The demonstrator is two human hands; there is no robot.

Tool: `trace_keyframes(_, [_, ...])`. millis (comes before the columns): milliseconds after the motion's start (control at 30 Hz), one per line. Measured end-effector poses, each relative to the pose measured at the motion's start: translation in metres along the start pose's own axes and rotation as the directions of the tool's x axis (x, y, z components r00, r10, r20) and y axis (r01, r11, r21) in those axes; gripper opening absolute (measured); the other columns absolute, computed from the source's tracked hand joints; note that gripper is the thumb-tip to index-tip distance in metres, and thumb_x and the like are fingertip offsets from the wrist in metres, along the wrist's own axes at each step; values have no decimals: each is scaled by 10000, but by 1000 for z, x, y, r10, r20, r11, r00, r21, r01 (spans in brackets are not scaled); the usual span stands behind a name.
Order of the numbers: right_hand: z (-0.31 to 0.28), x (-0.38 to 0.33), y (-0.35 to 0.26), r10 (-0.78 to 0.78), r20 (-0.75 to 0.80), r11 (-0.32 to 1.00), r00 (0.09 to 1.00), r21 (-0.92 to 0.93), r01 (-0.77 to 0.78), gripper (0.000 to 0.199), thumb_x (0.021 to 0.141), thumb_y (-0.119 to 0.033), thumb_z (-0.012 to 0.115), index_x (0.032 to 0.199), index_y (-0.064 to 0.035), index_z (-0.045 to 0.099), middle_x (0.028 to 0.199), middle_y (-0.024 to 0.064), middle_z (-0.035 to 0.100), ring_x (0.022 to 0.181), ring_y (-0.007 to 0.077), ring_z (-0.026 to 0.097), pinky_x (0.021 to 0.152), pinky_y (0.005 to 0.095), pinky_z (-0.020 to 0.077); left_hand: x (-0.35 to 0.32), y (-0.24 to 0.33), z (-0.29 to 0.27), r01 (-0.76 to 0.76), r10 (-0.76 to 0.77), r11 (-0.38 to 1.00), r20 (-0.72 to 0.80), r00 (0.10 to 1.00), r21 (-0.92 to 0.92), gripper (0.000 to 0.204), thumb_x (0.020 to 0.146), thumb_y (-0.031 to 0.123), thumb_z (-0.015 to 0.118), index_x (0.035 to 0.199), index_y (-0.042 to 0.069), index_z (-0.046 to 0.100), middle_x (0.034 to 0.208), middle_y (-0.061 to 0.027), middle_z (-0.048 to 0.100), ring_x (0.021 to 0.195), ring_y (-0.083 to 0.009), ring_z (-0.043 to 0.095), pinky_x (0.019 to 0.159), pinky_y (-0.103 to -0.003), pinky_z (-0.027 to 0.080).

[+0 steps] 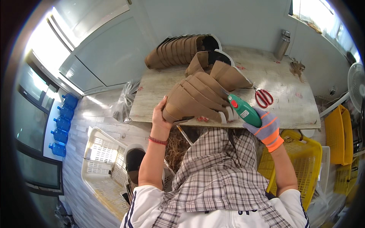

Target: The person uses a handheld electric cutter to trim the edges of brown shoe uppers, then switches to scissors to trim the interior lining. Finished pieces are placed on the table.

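Observation:
My bare left hand (161, 113) grips the near left end of a stack of nested brown curved pieces (190, 97) with white edges, held at the table's front edge. They look like shoe uppers, but I cannot be sure. My right hand (266, 127), in a grey and orange glove, is closed around a green handheld power tool (245, 112) with a red button. Its tip points at the right side of the stack; whether it touches is unclear. Just behind lie more brown pieces (228, 74). Red-handled scissors (263, 98) rest right of the tool.
A longer row of nested brown pieces (173, 51) lies at the table's back. A steel flask (282, 45) stands at the back right. White (99, 167) and yellow (317, 152) baskets flank my legs. Blue water jugs (62, 123) line the left; a fan (356, 83) stands right.

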State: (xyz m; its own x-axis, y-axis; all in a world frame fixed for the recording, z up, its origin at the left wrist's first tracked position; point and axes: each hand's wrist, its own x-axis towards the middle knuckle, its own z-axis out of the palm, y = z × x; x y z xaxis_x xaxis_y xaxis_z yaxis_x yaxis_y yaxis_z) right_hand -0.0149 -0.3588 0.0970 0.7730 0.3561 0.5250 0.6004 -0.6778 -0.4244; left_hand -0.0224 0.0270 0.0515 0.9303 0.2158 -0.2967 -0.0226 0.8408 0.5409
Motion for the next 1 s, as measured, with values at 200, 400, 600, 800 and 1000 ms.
trace_keyframes(200, [3, -5, 11, -68, 11, 993, 998, -96, 69, 579, 613, -349, 877, 1079, -75, 670, 815, 129, 672, 679, 310, 624, 619, 393, 509, -5, -5, -11, 23, -17, 994, 58, 998, -108, 265, 997, 200, 507, 1158, 4, 585, 1153, -170, 654, 1029, -313, 643, 908, -462, 533])
trace_keyframes(400, [-3, 2, -2, -83, 92, 990, 992, -108, 93, 616, 623, -440, 857, 1069, -59, 671, 748, 137, 673, 650, 317, 639, 591, 397, 517, -5, -10, -11, 79, -71, 990, 72, 995, -114, 278, 1001, 205, 497, 1160, -7, 581, 1163, -176, 651, 1048, -328, 638, 920, -472, 530])
trace_keyframes(600, [8, -1, 5, -105, 30, 991, 994, -77, 107, 631, 623, -447, 856, 1091, -65, 676, 746, 133, 676, 634, 321, 633, 579, 389, 518, 0, -19, -17, 103, -92, 984, 83, 992, -147, 307, 1006, 214, 485, 1207, -4, 565, 1193, -187, 640, 1073, -345, 631, 944, -495, 519])
trace_keyframes(800, [9, 3, -8, -91, 13, 994, 996, -57, 91, 585, 638, -422, 854, 1080, -80, 680, 742, 127, 681, 622, 318, 647, 565, 386, 522, 5, -25, -24, 133, -112, 974, 124, 986, -185, 338, 1009, 223, 482, 1237, -16, 554, 1210, -193, 635, 1089, -353, 625, 958, -497, 511])
trace_keyframes(1000, [8, 7, -23, -19, 18, 1000, 1000, 19, 19, 562, 672, -409, 843, 1107, -96, 675, 772, 135, 693, 657, 320, 666, 590, 385, 535, -5, -31, -11, 121, -100, 977, 121, 988, -177, 346, 1008, 232, 488, 1236, -19, 555, 1214, -193, 633, 1095, -349, 620, 963, -486, 504])
